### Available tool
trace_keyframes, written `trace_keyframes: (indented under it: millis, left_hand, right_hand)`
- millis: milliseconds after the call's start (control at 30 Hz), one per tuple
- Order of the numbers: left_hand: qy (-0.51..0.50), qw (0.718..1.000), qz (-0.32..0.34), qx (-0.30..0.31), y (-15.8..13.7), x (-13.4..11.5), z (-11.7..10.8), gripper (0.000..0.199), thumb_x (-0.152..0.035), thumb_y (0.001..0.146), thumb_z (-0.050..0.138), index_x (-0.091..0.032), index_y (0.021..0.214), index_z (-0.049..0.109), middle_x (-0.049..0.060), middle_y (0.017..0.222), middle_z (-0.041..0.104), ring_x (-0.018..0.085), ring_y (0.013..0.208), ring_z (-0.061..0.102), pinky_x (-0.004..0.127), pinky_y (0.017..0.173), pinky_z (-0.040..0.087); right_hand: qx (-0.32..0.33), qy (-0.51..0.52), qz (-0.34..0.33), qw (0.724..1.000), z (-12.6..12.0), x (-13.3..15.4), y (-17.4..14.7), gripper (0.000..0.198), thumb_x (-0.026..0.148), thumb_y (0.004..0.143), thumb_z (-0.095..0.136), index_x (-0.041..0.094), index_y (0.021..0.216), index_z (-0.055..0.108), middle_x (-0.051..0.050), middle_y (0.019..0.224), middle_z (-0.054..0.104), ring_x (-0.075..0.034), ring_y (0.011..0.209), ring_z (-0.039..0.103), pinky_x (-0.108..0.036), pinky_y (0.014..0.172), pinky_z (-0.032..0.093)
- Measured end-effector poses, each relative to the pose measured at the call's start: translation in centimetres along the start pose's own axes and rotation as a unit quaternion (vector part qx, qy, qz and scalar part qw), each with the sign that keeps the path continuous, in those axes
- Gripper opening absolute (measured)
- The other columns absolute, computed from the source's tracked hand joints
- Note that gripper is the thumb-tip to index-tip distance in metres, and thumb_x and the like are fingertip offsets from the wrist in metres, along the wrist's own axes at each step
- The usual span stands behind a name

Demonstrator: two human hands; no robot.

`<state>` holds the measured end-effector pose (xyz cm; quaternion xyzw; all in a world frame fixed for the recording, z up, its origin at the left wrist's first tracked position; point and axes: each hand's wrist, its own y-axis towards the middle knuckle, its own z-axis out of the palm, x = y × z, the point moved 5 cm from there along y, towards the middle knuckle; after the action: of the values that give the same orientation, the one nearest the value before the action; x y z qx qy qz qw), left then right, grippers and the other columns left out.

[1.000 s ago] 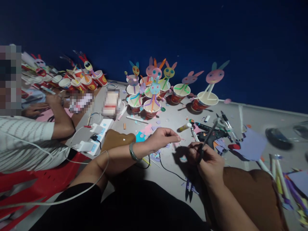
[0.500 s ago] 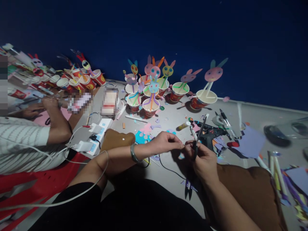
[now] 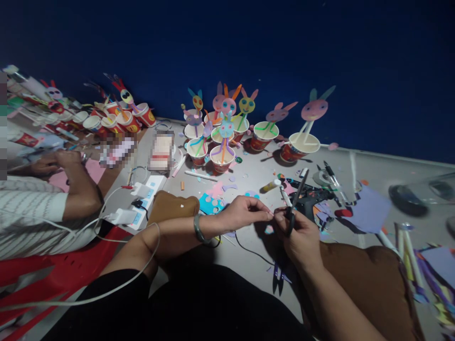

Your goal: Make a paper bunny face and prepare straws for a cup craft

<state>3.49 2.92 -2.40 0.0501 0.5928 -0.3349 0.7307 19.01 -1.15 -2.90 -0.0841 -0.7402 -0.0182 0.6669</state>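
Note:
My right hand (image 3: pixel 303 237) is closed around the black handle of a pair of scissors (image 3: pixel 301 187), whose blades point up and away from me. My left hand (image 3: pixel 245 210) is closed in a pinch, thumb and forefinger together, just left of the right fingertips. Whatever lies in that pinch is too small to make out; the tips of both hands nearly touch. Below them, purple-handled snips (image 3: pixel 278 277) lie on the table. A black glue gun (image 3: pixel 313 201) rests beyond my right hand, and a yellow glue stick (image 3: pixel 270 185) lies beyond the fingertips.
Paper cups bearing rabbit-faced paper figures (image 3: pixel 314 110) line the wall. Blue punched paper (image 3: pixel 211 203), purple paper (image 3: pixel 368 208) and scraps lie about. A power strip (image 3: pixel 149 199) with white cables stands left, beside a co-worker's arm (image 3: pixel 83 189). Brown cushions (image 3: pixel 366 284) flank me.
The scissors have tipped slightly to the right in my right hand. My left hand stays pinched in nearly the same place. The co-worker's arm and hand have shifted a little to the left.

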Motion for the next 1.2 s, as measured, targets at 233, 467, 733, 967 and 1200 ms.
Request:
trace_keyframes:
  millis: [233, 467, 733, 967, 1200]
  left_hand:
    - [-0.005, 1.000, -0.007, -0.018, -0.2, -0.9, -0.1, 0.024, -0.033, 0.076, 0.077, -0.011, 0.084, 0.071, 0.000, 0.074, 0.065, 0.005, 0.064, 0.050, 0.022, 0.064, 0.038]
    - [-0.016, 0.999, -0.015, -0.044, -0.4, -2.0, -1.3, 0.029, -0.038, 0.074, 0.078, -0.012, 0.086, 0.073, 0.000, 0.073, 0.066, 0.003, 0.056, 0.042, 0.022, 0.057, 0.031]
    - [-0.035, 0.998, 0.023, -0.043, -0.5, -3.0, -1.6, 0.025, -0.033, 0.072, 0.079, -0.011, 0.083, 0.073, 0.001, 0.074, 0.067, 0.007, 0.068, 0.054, 0.022, 0.066, 0.040]
    - [-0.019, 0.997, 0.050, -0.049, -0.5, -3.2, -1.7, 0.021, -0.031, 0.075, 0.077, -0.012, 0.084, 0.074, 0.002, 0.076, 0.068, 0.007, 0.070, 0.056, 0.022, 0.069, 0.043]
    - [-0.026, 0.997, 0.050, -0.055, -0.4, -3.0, -1.8, 0.023, -0.033, 0.074, 0.079, -0.012, 0.082, 0.074, 0.003, 0.079, 0.069, 0.008, 0.073, 0.058, 0.023, 0.073, 0.045]
  right_hand:
    - [0.021, 0.004, 0.023, 1.000, -0.2, 0.0, 0.0, 0.028, 0.044, 0.076, 0.081, 0.022, 0.073, 0.064, 0.002, 0.061, 0.049, -0.012, 0.055, 0.046, -0.025, 0.045, 0.038]
    - [0.155, -0.062, -0.009, 0.986, -1.0, 1.6, 0.8, 0.040, 0.052, 0.070, 0.083, 0.022, 0.067, 0.057, -0.001, 0.069, 0.055, -0.014, 0.061, 0.049, -0.026, 0.052, 0.041]
    - [0.270, -0.112, -0.001, 0.956, 0.0, 2.7, 0.6, 0.046, 0.059, 0.076, 0.075, 0.021, 0.062, 0.052, 0.000, 0.062, 0.051, -0.013, 0.058, 0.043, -0.025, 0.051, 0.036]
    - [0.275, -0.108, 0.035, 0.955, 0.4, 2.2, 0.4, 0.049, 0.059, 0.074, 0.075, 0.020, 0.060, 0.048, 0.001, 0.059, 0.047, -0.012, 0.057, 0.040, -0.024, 0.051, 0.034]
    - [0.268, -0.097, 0.041, 0.958, 0.7, 2.5, 0.4, 0.051, 0.060, 0.072, 0.076, 0.019, 0.058, 0.049, 0.001, 0.059, 0.048, -0.012, 0.057, 0.041, -0.024, 0.052, 0.035]
